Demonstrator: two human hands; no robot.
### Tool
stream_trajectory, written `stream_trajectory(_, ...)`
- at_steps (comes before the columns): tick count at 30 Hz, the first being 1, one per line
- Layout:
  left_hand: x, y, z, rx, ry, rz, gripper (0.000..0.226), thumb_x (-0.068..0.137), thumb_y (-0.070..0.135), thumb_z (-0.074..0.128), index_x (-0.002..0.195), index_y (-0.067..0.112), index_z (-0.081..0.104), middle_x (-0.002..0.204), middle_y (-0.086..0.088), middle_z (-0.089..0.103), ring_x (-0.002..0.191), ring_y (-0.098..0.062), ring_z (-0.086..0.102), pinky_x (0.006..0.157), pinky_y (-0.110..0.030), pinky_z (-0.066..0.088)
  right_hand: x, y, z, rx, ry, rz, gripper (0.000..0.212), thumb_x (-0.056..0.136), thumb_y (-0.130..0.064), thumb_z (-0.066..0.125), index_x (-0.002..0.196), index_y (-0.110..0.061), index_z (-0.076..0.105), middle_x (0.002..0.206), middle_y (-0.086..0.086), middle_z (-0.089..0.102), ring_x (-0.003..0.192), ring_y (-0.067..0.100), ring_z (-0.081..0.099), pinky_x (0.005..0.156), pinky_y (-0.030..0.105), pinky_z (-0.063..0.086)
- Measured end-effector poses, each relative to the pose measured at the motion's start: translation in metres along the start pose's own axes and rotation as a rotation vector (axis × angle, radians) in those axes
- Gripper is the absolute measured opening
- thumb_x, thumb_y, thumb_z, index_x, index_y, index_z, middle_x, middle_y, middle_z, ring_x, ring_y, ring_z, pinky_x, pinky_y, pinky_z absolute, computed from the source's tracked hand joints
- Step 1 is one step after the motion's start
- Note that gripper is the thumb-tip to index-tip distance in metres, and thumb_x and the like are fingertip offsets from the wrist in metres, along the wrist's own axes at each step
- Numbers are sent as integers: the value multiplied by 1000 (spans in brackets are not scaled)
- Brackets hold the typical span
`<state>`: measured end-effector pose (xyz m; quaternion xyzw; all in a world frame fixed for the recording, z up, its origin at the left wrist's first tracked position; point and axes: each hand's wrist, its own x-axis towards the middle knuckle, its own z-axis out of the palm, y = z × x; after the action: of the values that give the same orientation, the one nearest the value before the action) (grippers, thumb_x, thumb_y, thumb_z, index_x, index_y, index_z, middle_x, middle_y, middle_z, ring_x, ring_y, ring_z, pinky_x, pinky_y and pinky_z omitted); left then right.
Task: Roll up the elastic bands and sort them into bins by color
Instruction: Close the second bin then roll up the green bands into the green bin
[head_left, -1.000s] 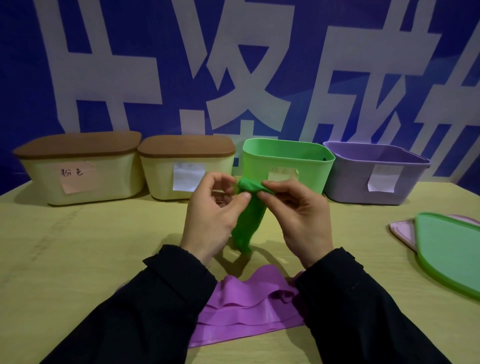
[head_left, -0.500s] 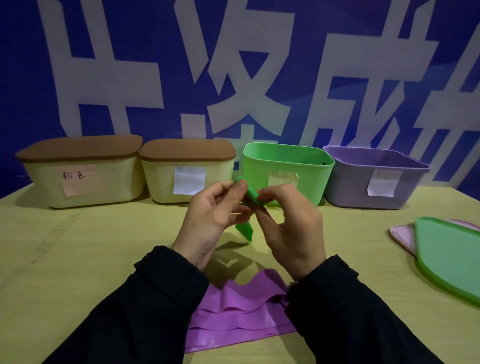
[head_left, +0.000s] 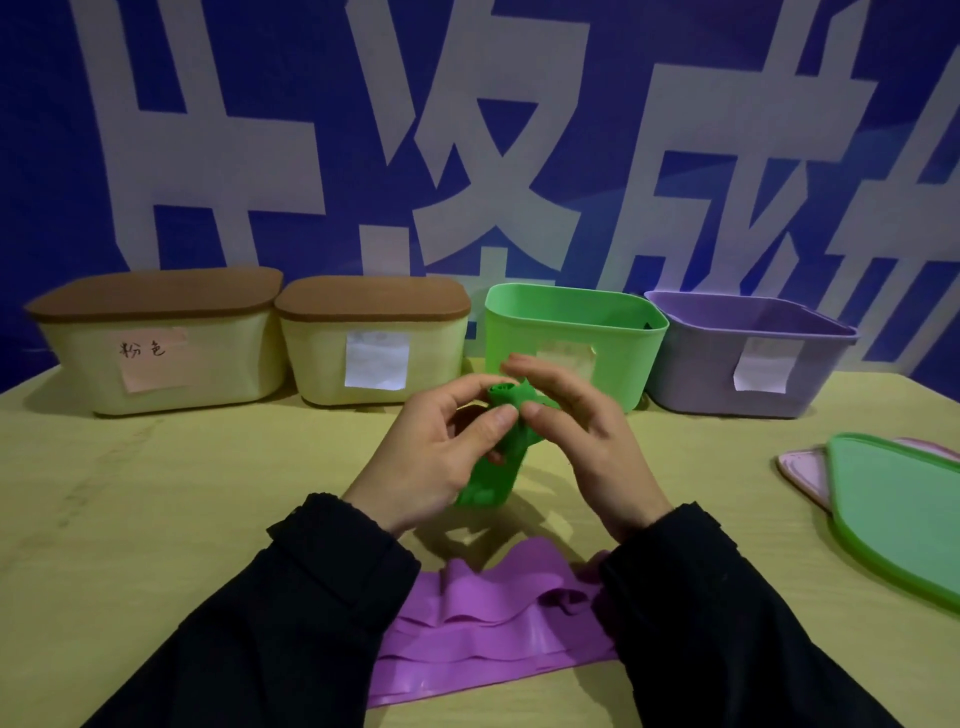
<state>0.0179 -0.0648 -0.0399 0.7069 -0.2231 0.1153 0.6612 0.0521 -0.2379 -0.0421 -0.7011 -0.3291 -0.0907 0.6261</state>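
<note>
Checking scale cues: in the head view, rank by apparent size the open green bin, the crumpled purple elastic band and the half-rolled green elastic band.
1. Open green bin
2. Crumpled purple elastic band, similar in extent, nearer and partly hidden by sleeves, so unsure
3. Half-rolled green elastic band

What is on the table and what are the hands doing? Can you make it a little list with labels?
left hand: pinches the green band
right hand: pinches the same band at its rolled top
green band: partly rolled, tail hanging down, held above the table
purple band: lies loose and wavy on the table, near the sleeves
green bin: open, behind the hands
purple bin: open, right of the green bin
cream bins: two, brown lids on
loose lids: green over pink, far right
</note>
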Motion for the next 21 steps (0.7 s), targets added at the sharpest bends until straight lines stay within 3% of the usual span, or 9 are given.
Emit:
stream_trajectory(4, -2, 4, 2, -43, -28, -7, 21, 88, 21, 74, 109, 19, 70, 93, 4, 73, 80, -6, 65, 68, -24, 53, -1, -1, 1, 108, 31, -5, 8, 86, -21, 68, 94, -19, 66, 115, 2, 71, 106, 14, 67, 86, 27, 51)
stream_trajectory(7, 0, 7, 1, -78, 64, 21, 19, 79, 20, 80, 95, 17, 70, 84, 1, 70, 68, -11, 60, 60, -25, 52, -2, -1, 1, 97, 122, -36, 20, 80, -30, 76, 80, -21, 58, 83, -2, 65, 79, 16, 58, 69, 35, 48)
stream_trajectory(9, 1, 7, -3, -84, 119, 33, 21, 76, 20, 82, 92, 16, 70, 82, 0, 69, 64, -15, 56, 55, -26, 50, -3, -4, 0, 118, 143, -65, 25, 81, -21, 78, 80, -19, 54, 72, -5, 55, 68, 11, 49, 60, 28, 43)
stream_trajectory(12, 2, 9, -6, -104, 142, 39, 25, 74, 21, 77, 98, 15, 71, 89, 0, 74, 66, -16, 59, 54, -26, 51, -2, -8, -2, 214, 148, -48, 21, 80, -12, 75, 84, -16, 55, 71, -6, 58, 65, 9, 52, 56, 21, 46)
stream_trajectory(16, 2, 8, -6, -178, 139, 46, 33, 84, 14, 71, 117, 17, 66, 100, -5, 74, 85, -15, 67, 57, -25, 55, 0, -8, -6, 283, 192, -36, 16, 79, -10, 79, 84, -18, 66, 77, -3, 63, 72, 11, 57, 65, 22, 50)
stream_trajectory(18, 2, 4, -4, -179, 101, 42, 26, 94, 10, 67, 119, 16, 67, 106, -14, 69, 86, -17, 61, 58, -25, 54, 0, -7, -6, 268, 192, -39, 16, 79, -10, 80, 85, -15, 66, 75, -6, 63, 70, 9, 57, 64, 21, 50)
stream_trajectory(21, 1, 3, -1, -229, 73, 15, 29, 92, 14, 59, 119, 15, 68, 105, -13, 65, 79, -18, 52, 59, -26, 48, 0, -6, -3, 173, 187, -65, 16, 80, -10, 81, 86, -14, 66, 75, -8, 63, 70, 7, 57, 63, 20, 48)
